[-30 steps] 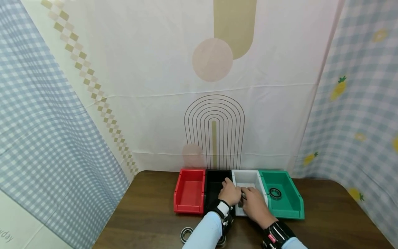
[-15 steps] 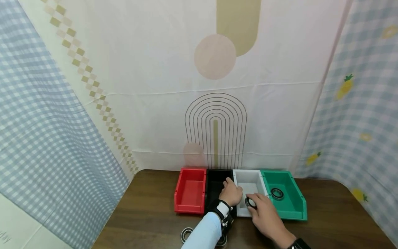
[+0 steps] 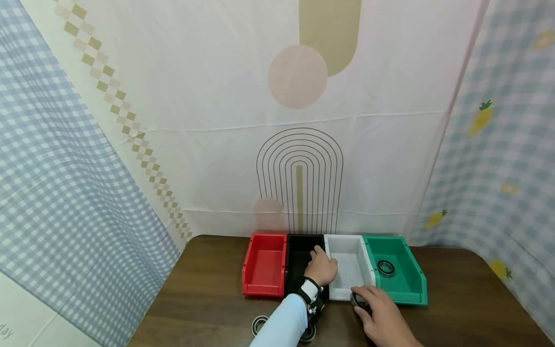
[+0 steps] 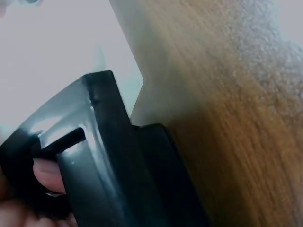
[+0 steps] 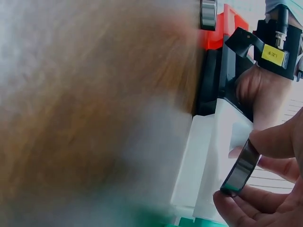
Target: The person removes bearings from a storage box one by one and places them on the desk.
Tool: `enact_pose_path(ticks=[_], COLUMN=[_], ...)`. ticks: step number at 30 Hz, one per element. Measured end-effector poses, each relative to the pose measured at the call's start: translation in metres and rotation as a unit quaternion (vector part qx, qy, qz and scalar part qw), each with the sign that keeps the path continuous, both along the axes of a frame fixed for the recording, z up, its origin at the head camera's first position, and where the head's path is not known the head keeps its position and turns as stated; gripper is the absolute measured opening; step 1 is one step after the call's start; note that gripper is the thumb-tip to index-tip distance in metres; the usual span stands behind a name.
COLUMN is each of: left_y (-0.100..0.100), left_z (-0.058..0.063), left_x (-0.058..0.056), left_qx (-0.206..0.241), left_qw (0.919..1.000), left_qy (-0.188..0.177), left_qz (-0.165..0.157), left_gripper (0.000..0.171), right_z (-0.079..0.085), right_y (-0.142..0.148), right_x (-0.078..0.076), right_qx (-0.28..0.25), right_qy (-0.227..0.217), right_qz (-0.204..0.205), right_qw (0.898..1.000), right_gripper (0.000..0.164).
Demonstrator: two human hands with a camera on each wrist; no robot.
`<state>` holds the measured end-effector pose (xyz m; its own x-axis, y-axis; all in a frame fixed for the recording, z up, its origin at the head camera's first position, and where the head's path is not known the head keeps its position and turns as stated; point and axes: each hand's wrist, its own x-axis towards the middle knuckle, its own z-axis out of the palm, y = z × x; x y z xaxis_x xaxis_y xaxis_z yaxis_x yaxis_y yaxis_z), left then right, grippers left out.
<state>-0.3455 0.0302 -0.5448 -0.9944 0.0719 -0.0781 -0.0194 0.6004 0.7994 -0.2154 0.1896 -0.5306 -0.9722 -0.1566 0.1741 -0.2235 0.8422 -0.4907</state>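
Observation:
A ball bearing point(image 3: 358, 301) is pinched between the thumb and fingers of my right hand point(image 3: 383, 318), at the front edge of the white bin point(image 3: 348, 262). The right wrist view shows this bearing point(image 5: 242, 168) edge-on. My left hand point(image 3: 322, 268) is over the black bin point(image 3: 297, 253), its thumb side at the border with the white bin. In the left wrist view a fingertip point(image 4: 49, 176) shows behind a black plastic part; I cannot tell whether that hand holds something. Another bearing point(image 3: 385, 268) lies in the green bin point(image 3: 405, 284).
A red bin point(image 3: 265, 267) stands left of the black one; the bins form a row at the back of the wooden table point(image 3: 204, 294). Two bearings, one at the left point(image 3: 258, 324) and one at the right point(image 3: 309, 333), lie around the left forearm. Patterned cloth hangs behind.
The right hand has drawn away from the left hand, toward the front and right, bringing the bearing from inside the white bin to its front edge. The left hand has stayed put.

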Motion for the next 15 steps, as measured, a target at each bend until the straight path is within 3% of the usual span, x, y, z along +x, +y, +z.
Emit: enact_pose_path(ticks=[8,10,15], left_y=[-0.0016,-0.0011,-0.001], left_z=[0.0058,0.0003,0.0003], left_x=[0.0033,0.0001,0.0012], left_qx=[0.001,-0.005,0.01], left_qw=[1.0,1.0,0.9999], left_qy=[-0.007,-0.004,0.001], left_qz=[0.002,0.005,0.003], left_gripper=[0.074,0.073,0.073], right_z=[-0.003,-0.0029,-0.0038], right_y=[-0.0018,-0.002,-0.0014], right_x=[0.0024,0.0029,0.0037], right_qx=[0.003,0.001,0.002], right_qy=[-0.003,-0.003,-0.001], right_qz=[-0.004,-0.002,0.0], right_qw=[1.0,1.0,1.0], right_gripper=[0.036,0.036,0.037])
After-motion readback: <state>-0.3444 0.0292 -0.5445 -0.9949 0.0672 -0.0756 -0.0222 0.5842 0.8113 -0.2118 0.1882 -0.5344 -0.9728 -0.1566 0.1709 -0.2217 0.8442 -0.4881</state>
